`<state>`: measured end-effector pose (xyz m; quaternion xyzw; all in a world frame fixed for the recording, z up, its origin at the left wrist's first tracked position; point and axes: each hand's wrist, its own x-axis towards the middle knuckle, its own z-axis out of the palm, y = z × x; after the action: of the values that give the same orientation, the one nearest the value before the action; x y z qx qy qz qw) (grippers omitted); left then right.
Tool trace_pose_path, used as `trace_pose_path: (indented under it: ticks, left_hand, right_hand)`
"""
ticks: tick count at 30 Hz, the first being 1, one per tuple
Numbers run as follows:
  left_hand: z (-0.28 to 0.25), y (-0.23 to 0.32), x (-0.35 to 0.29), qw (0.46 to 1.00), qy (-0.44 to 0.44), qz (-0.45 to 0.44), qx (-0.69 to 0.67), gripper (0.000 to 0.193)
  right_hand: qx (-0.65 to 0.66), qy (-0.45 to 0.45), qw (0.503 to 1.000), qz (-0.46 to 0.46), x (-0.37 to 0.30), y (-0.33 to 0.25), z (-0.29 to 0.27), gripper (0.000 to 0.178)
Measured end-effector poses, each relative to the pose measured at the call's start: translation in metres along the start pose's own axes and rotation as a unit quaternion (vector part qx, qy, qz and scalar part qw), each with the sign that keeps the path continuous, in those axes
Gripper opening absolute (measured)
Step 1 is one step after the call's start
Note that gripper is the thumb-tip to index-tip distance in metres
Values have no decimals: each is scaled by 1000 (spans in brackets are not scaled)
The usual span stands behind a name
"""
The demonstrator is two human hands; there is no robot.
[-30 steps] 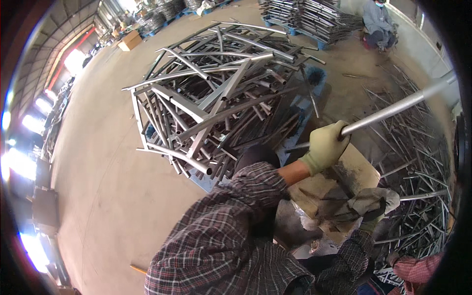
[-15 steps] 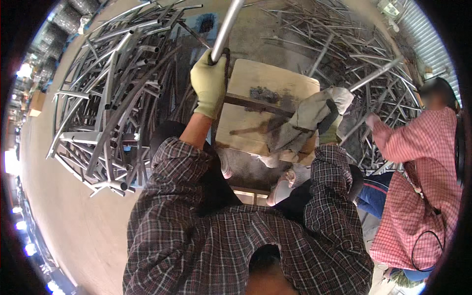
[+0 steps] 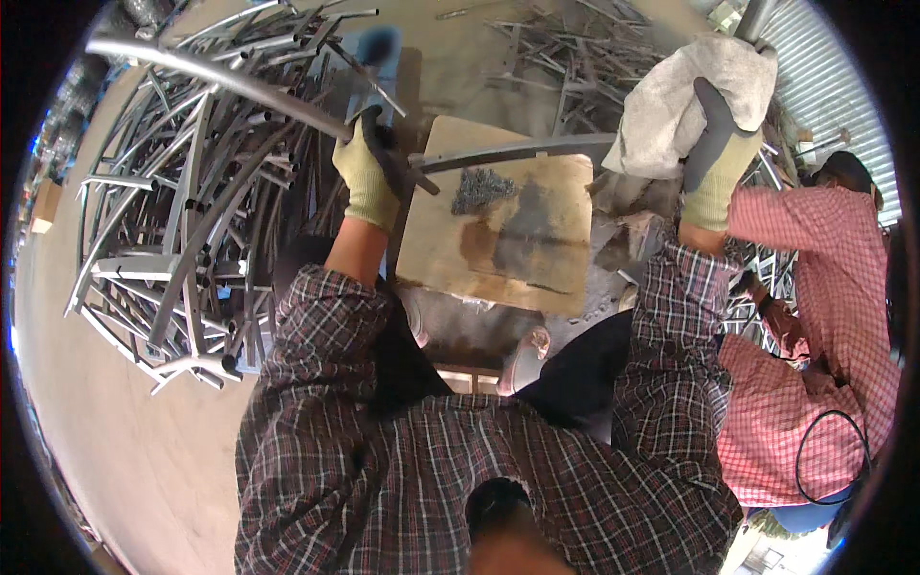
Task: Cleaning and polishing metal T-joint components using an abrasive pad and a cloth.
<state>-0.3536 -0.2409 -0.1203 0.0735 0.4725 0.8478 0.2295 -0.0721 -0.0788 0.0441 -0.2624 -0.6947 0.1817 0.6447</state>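
My left hand (image 3: 369, 177), in a yellow-green glove with a dark palm, is closed around a grey metal tube (image 3: 230, 81). That tube slants from the upper left through the fist, and a short end sticks out past it. My right hand (image 3: 717, 163), gloved alike, grips a light grey cloth (image 3: 661, 110) bunched around a second metal tube (image 3: 522, 150). This curved tube runs over the far part of a worn wooden board (image 3: 431, 244) and into the cloth; a tube end shows beyond it. A small heap of dark metal pieces (image 3: 482, 190) sits on the board.
A big pile of metal tubes (image 3: 196, 220) lies to my left, another (image 3: 575, 62) at the far side. Close on my right, a person in a pink checked top (image 3: 824, 259) bends over. Corrugated sheeting (image 3: 815, 86) stands at the far right.
The tube in my left hand has swung from pointing away to pointing upper left. My right hand has moved up and right with the cloth. The person beside me has shifted.
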Motion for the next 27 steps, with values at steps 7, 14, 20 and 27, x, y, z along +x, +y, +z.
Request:
trace_pose_path:
  ticks: [7, 14, 20, 27]
  left_hand:
    - [-13, -6, 14, 996, 33, -65, -47, 18]
    - [0, -18, 18, 993, 29, -103, -51, 13]
    - [-4, -37, 24, 987, 29, -121, -106, 14]
    - [2, -50, 26, 984, 30, -141, -108, 12]
  right_hand:
    - [-79, 3, 991, -111, 22, -25, 35, 33]
    - [-151, -31, 977, -146, 49, -14, 33, 31]
    - [-172, -41, 973, -147, 62, -6, 39, 29]
    - [-323, -71, 898, -291, 60, -24, 20, 32]
